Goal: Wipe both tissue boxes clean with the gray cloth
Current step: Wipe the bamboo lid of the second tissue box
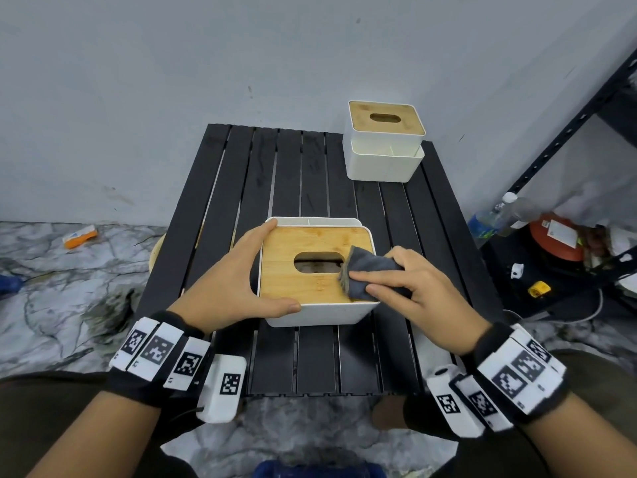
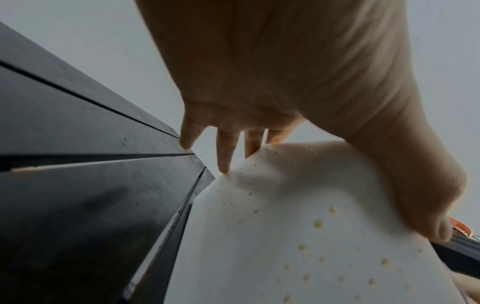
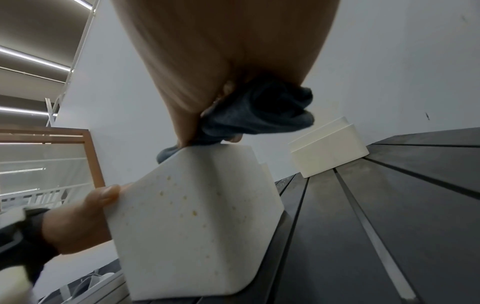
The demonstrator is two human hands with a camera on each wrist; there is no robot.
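Black slatted metal table [image 1: 238, 208] is showing free slats to the left of the near white plastic tissue box with bamboo lid [image 1: 310, 291], which is sitting near the front edge. Left hand [image 1: 234, 281] is bracing this box at its left corner: the fingers are lying straight along the left side and the thumb is stretching along the front rim. Speckles are dotting the white walls. Right hand [image 1: 410, 288] is pinching the crumpled gray cloth [image 1: 365, 276] and pressing it on the lid's right part, beside the oval opening. Second white tissue box [image 1: 384, 143] is standing at the far right corner, well apart.
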